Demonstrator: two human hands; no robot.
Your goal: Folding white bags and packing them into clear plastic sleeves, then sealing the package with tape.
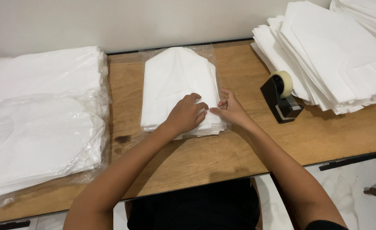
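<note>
My left hand (187,114) lies flat, fingers spread, on the bagged white stack (177,85), which runs toward twelve o'clock. My right hand (229,108) pinches the bag's edge at three o'clock. Wooden table (222,149), pale wall (111,21). One wrapped pile (39,119) sits at nine o'clock, one tape dispenser (281,96) and one loose pile (324,55) at two.

Worn brown wooden tabletop (222,157) with a dark metal edge spanning the view, plain off-white wall (124,23) rising directly behind it, pale marble-patterned tiled floor (358,187) showing beneath at lower right, soft even light falling throughout.
</note>
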